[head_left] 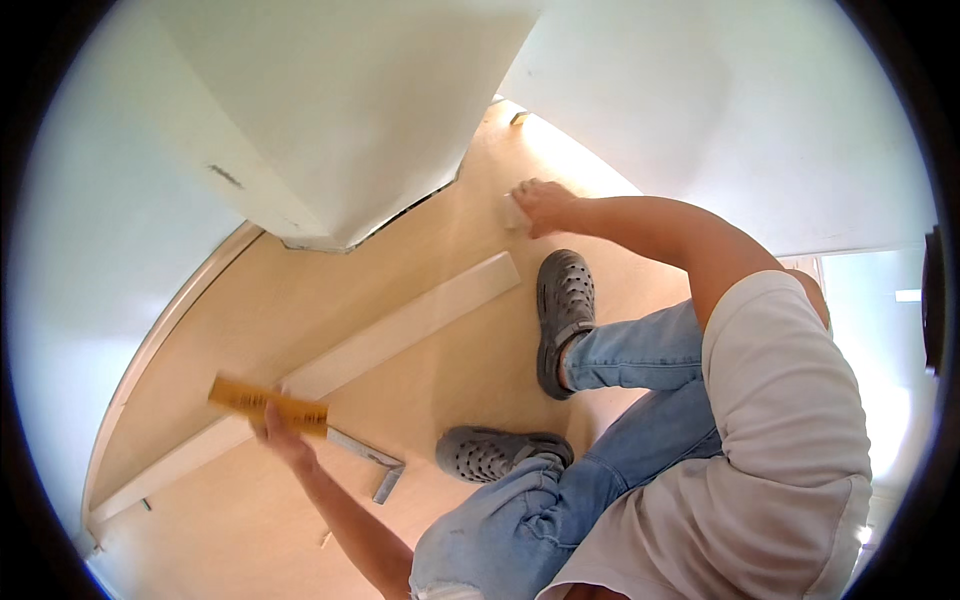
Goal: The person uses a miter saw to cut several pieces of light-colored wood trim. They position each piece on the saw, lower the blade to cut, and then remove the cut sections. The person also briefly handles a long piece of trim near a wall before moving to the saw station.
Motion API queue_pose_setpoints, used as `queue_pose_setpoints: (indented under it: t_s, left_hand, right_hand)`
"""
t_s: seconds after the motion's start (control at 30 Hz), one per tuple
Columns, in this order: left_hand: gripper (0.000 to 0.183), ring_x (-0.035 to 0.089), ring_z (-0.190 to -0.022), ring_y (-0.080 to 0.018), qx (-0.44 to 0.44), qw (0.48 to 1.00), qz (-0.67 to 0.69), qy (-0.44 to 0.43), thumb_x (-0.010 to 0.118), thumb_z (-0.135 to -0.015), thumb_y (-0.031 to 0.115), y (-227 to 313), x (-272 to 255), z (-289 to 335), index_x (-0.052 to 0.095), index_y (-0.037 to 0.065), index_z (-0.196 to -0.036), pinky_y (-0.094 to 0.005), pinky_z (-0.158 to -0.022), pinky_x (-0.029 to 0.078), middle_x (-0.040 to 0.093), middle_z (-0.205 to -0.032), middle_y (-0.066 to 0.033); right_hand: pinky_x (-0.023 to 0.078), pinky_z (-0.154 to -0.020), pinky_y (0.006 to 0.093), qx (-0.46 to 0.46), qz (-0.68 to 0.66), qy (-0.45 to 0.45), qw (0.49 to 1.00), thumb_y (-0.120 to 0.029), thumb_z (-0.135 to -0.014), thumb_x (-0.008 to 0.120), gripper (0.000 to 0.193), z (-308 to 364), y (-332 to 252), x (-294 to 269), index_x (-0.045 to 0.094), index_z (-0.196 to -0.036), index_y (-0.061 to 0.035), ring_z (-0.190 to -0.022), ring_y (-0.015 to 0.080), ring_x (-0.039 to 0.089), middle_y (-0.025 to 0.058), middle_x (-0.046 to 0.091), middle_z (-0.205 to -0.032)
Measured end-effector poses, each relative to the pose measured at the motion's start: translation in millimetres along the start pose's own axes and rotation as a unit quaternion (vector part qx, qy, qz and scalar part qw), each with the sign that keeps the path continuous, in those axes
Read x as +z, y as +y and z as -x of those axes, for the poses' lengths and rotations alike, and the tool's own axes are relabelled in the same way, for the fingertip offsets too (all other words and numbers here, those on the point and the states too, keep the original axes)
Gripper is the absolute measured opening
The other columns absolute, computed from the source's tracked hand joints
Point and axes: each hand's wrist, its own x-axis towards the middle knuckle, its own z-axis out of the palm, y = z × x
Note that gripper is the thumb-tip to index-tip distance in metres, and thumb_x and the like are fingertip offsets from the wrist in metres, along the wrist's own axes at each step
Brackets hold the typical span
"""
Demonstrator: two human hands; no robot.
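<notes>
Down low, left hand (pixel 283 435) grips a yellow ruler (pixel 267 404); right hand (pixel 543 206) touches floor (pixel 450 380).

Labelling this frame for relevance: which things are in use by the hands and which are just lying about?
In use:
- yellow folding ruler, held in the left hand
- small pale block, under the right hand on the wooden floor

Lying about:
- long pale plank
- metal try square
- white wall corner

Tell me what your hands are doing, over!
Left hand gripping flat yellow wooden ruler. Right hand pressing small pale block on light wood floor. Long pale wooden plank and grey metal square lying between.
</notes>
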Motion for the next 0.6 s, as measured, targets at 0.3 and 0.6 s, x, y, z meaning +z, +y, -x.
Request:
queue_pose_setpoints:
  t_s: [0.3,0.6]
  left_hand:
    - [0.042,0.060,-0.121,-0.0380,0.240,0.652,-0.699,0.173,0.063,-0.094,0.009,-4.2,-133.6,35.1,0.062,0.013,-0.136,-0.0511,-0.102,0.047,0.064,-0.135,-0.0155]
    - [0.045,0.059,-0.124,-0.0350,0.238,0.635,-0.678,0.284,0.066,-0.092,0.009,-37.3,-163.3,25.3,0.059,0.009,-0.136,-0.0515,-0.106,0.042,0.063,-0.138,-0.0130]
  right_hand:
    - [0.056,-0.090,0.0466,-0.124,-0.043,0.047,0.990,-0.048,-0.085,0.074,0.086,-36.6,-150.9,-49.6,0.040,-0.147,0.0006,-0.114,0.0387,0.062,0.0213,0.056,-0.127]
    - [0.059,-0.087,0.0406,-0.147,0.004,0.160,0.976,-0.046,-0.087,0.073,0.079,-94.2,-222.1,-47.8,0.049,-0.141,0.0068,-0.118,0.0330,0.055,0.0195,0.055,-0.130]
